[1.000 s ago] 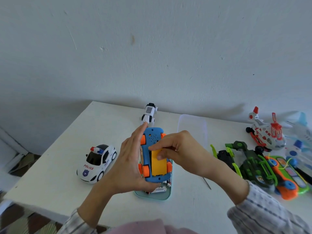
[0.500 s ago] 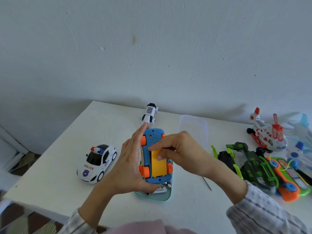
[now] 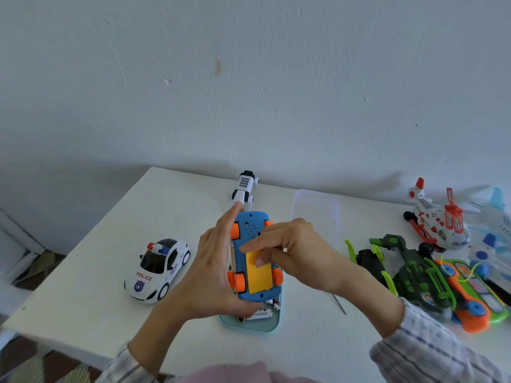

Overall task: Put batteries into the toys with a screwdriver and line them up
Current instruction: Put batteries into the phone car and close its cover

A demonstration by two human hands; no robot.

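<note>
A blue toy car with orange wheels is held upside down above the middle of the white table, nearer its front edge. The left hand cups the car's left side, its fingers straight along the body and its thumb curled under the near end. The right hand reaches in from the right with its fingers curled, and its thumb and fingertips press on the far end of the yellow battery cover set in the car's underside. Whether the cover is fully seated cannot be told, since the fingers hide that end.

Directly below the car a teal tray lies on the table; most of it is hidden by the car and hands, and only a few batteries show at its near end. A thin metal tip, probably the screwdriver, pokes out from under the right wrist; the rest is covered.

A police car stands towards the left edge. A small white toy vehicle sits at the back edge against the wall. A clear plastic lid, faint and hard to make out, lies behind the right hand. Along the right side crowd a dark green toy, an orange and green toy, a white and red plane and a pale blue toy cut off by the frame's edge.
</note>
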